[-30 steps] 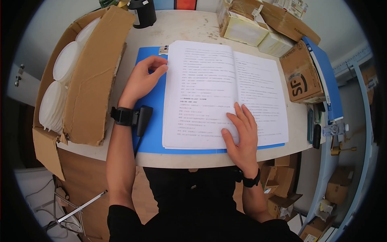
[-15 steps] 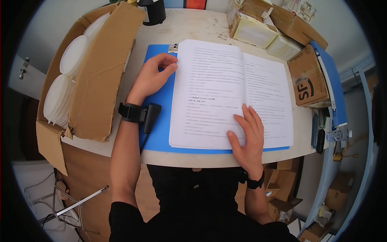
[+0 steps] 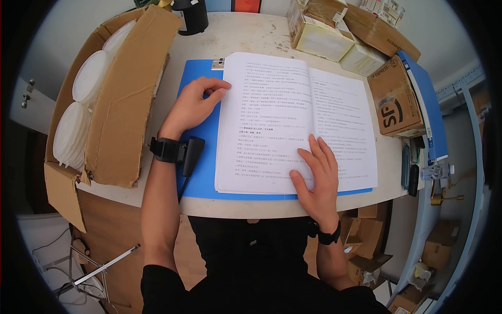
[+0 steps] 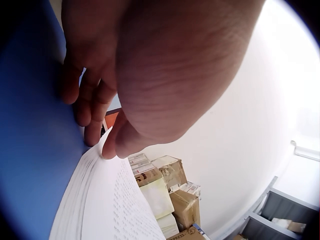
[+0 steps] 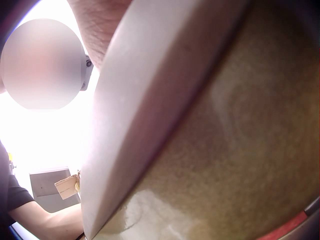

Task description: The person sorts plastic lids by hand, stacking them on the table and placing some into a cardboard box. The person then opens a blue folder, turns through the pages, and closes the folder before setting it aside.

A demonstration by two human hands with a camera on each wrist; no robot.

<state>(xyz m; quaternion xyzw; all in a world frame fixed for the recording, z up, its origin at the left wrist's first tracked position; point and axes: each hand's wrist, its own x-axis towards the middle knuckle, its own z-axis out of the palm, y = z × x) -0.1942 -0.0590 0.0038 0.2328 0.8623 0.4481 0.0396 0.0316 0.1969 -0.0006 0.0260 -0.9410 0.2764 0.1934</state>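
Observation:
An open stack of printed pages (image 3: 266,115) lies on a blue folder (image 3: 201,131) with a metal clip (image 3: 218,64). At the stack's upper left edge is the left hand (image 3: 197,102), fingers bent. The left wrist view shows the page corner (image 4: 117,175) between the thumb and fingers of that left hand (image 4: 107,95). Spread fingers of the right hand (image 3: 319,183) rest on the lower part of the pages, near the fold. The right wrist view has only a piece of the right hand (image 5: 102,30) beside the table edge (image 5: 150,105); its fingers are hidden there.
Left on the table (image 3: 251,31) stands a long carton (image 3: 130,99) with white round lids (image 3: 90,76). A black container (image 3: 190,17) is at the back. Boxes (image 3: 321,39) and an SF carton (image 3: 395,99) stand to the right, beside a blue binder (image 3: 426,104).
The head view has shifted slightly back and forth. The left hand's fingers have moved a little over the pages' left edge; the right hand has stayed on the lower pages.

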